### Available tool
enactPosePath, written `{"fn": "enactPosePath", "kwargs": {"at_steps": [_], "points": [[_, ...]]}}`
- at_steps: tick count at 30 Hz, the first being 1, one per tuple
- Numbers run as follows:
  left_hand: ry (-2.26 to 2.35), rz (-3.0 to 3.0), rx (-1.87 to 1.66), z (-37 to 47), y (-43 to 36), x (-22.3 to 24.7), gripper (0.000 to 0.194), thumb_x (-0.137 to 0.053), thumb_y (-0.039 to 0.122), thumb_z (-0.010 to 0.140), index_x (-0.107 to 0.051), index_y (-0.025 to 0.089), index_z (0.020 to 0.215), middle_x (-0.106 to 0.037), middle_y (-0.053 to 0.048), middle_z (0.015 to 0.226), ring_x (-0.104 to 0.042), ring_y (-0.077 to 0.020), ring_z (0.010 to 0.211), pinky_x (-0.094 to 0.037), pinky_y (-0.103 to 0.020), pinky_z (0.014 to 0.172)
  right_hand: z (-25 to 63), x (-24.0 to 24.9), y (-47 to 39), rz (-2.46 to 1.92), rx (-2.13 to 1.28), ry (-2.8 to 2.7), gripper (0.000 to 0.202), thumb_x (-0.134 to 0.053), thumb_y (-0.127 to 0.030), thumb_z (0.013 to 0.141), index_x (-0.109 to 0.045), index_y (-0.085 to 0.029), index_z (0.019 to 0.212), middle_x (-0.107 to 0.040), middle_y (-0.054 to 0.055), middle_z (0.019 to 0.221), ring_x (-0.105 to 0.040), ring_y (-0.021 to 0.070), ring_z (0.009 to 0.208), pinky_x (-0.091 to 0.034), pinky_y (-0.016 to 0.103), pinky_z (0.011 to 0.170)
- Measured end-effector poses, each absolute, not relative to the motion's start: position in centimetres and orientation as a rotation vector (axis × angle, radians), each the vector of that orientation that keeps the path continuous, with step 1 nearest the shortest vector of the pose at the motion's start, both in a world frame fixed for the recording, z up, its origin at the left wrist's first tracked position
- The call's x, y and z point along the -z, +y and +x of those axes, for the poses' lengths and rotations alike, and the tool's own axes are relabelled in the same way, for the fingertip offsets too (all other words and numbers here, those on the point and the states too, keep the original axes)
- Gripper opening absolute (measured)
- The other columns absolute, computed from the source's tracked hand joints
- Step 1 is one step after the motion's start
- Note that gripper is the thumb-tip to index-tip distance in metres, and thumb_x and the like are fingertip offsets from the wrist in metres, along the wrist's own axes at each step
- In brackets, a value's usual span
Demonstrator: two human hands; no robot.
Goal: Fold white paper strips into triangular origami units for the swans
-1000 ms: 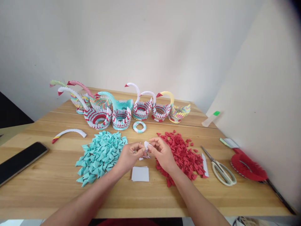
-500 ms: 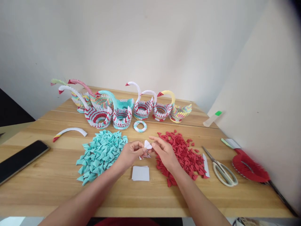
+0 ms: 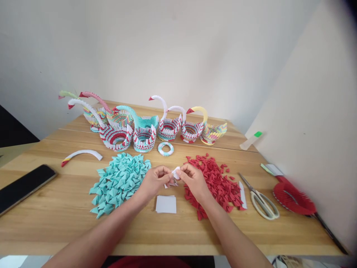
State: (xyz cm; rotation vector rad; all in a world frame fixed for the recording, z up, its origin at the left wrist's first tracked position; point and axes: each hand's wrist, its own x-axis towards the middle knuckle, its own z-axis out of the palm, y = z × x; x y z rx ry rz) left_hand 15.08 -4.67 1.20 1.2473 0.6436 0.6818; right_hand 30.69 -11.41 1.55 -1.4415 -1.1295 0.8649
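A small folded piece of white paper [image 3: 176, 172] is pinched between my two hands above the middle of the table. My left hand [image 3: 155, 181] grips its left side with thumb and fingers. On the right side, my right hand [image 3: 193, 181] has its thumb and curled fingers closed on the paper. Just beneath the fingers lie a few white folded pieces [image 3: 173, 182], partly hidden. A stack of white paper rectangles [image 3: 166, 204] rests nearer to me. Turquoise folded triangles [image 3: 119, 184] are heaped by my left hand, red folded triangles [image 3: 214, 186] by my right.
Several folded-paper swans [image 3: 145, 137] stand along the back, with a paper ring [image 3: 165, 149] before them. A white paper neck [image 3: 82, 154] and a phone [image 3: 25, 188] lie left. Scissors [image 3: 262, 201], a red paper fan-like piece [image 3: 294, 197] and a green-capped tube [image 3: 251, 140] are right.
My right fingers, stretched out before, have curled in onto the white paper. The paper has turned and now looks more folded. The whole view has shifted slightly.
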Motion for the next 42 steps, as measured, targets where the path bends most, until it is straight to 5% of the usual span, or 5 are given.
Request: {"fn": "enactPosePath", "kwargs": {"at_steps": [12,17,25,33,42], "points": [[0.627,1.252,-0.661,15.14,-4.73,-1.08,0.023,-0.074,0.035,0.068,-0.063,0.015,0.069,-0.066,0.0,0.062,-0.056,-0.011,0.055,-0.045,-0.024,0.058,30.22,-1.47,-11.4,-1.351,-0.983,-1.105,0.031,-0.075,-0.043,0.072,-0.059,-0.02,0.085,-0.061,-0.003,0.068,-0.055,0.0139,0.063,-0.042,0.025,0.059],[0.608,1.282,-0.632,15.14,-5.08,-1.42,0.023,-0.073,0.034,0.07,-0.063,0.015,0.066,-0.066,-0.001,0.062,-0.055,-0.0109,0.056,-0.045,-0.024,0.06,30.63,-1.08,-11.61,-1.387,-0.912,-1.127,0.039,-0.064,-0.05,0.084,-0.055,-0.019,0.062,-0.054,-0.003,0.062,-0.05,0.0129,0.06,-0.041,0.025,0.06],[0.624,1.208,-0.708,14.84,-4.67,-1.51,0.028,-0.076,0.04,0.071,-0.065,0.014,0.07,-0.068,-0.001,0.064,-0.057,-0.0117,0.056,-0.046,-0.026,0.06,30.91,-1.57,-11.49,-1.258,-1.094,-1.079,0.048,-0.051,-0.064,0.088,-0.066,-0.019,0.079,-0.065,0.003,0.072,-0.06,0.0175,0.064,-0.05,0.031,0.065],[0.665,1.152,-0.748,14.68,-4.4,-1.28,0.043,-0.074,0.052,0.073,-0.071,0.013,0.089,-0.07,-0.002,0.068,-0.059,-0.0133,0.058,-0.047,-0.026,0.062,30.4,-1.6,-11.63,-1.432,-0.683,-1.256,0.011,-0.066,-0.03,0.08,-0.069,-0.02,0.083,-0.072,0.003,0.078,-0.064,0.0176,0.071,-0.049,0.028,0.065],[0.636,1.143,-0.671,14.61,-4.28,-1.07,0.036,-0.077,0.048,0.07,-0.067,0.014,0.076,-0.068,-0.002,0.061,-0.059,-0.0131,0.056,-0.045,-0.026,0.064,30.57,-1.37,-11.99,-1.401,-0.381,-1.516,0.021,-0.054,-0.02,0.088,-0.073,-0.024,0.098,-0.075,0.005,0.095,-0.069,0.0203,0.088,-0.052,0.032,0.08]]}}
